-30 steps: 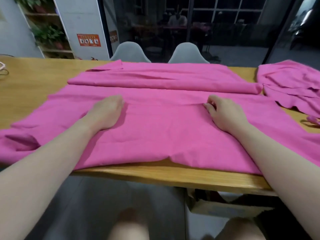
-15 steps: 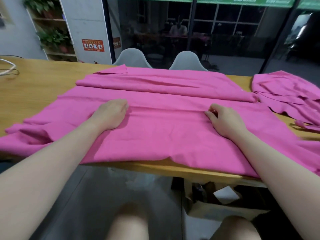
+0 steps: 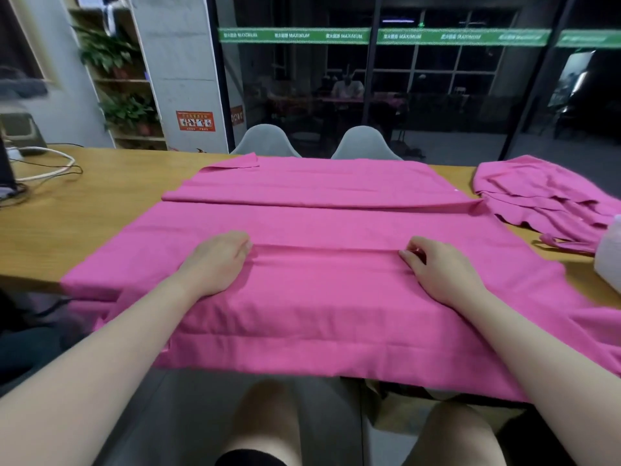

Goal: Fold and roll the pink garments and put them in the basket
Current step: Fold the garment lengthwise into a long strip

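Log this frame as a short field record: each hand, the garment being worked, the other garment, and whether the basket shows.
left hand: left hand rests on the cloth, fingers curled at a raised crease
right hand: right hand pinches the same crease
worked garment: large pink fabric garment spread on the wooden table, far edge folded over, near edge hanging off
second garment: crumpled pink garment at the right, apart from both hands
basket: not identifiable
stage: folding, not yet rolled
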Available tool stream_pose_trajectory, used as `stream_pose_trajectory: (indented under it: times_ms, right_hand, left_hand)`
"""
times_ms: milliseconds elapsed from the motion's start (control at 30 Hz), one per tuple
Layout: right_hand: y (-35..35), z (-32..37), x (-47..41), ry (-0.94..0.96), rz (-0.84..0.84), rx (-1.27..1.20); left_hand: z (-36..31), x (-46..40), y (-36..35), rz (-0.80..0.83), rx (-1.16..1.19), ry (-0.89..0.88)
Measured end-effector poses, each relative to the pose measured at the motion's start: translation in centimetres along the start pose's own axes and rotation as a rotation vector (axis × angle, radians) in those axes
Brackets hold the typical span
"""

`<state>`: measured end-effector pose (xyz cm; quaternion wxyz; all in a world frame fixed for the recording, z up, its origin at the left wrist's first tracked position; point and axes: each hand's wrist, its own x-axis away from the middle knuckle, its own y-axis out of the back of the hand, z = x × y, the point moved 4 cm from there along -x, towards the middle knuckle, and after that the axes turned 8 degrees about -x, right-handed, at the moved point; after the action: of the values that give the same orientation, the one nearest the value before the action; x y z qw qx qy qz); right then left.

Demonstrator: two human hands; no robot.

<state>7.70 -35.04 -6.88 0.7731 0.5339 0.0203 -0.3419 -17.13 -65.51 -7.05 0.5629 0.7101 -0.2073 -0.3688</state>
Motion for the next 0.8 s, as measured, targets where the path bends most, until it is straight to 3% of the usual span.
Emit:
stream_pose_trajectory:
  times_ms: [167, 367, 800]
  right_hand:
    - [0.1, 0.8, 0.7, 0.016, 0.01, 0.002]
    - [2.3, 2.2, -3.8, 0.15, -0.075, 0.033]
    - [-3.1, -2.7, -11.2, 0.045, 0.002, 0.011]
  left_hand:
    - [-0.1, 0.3, 0.0, 0.041, 0.008, 0.046]
    - [0.6, -3.7, 1.7, -0.02, 0.022, 0.093]
    - [2.7, -11.9, -3.3, 0.01, 0.007, 0.029]
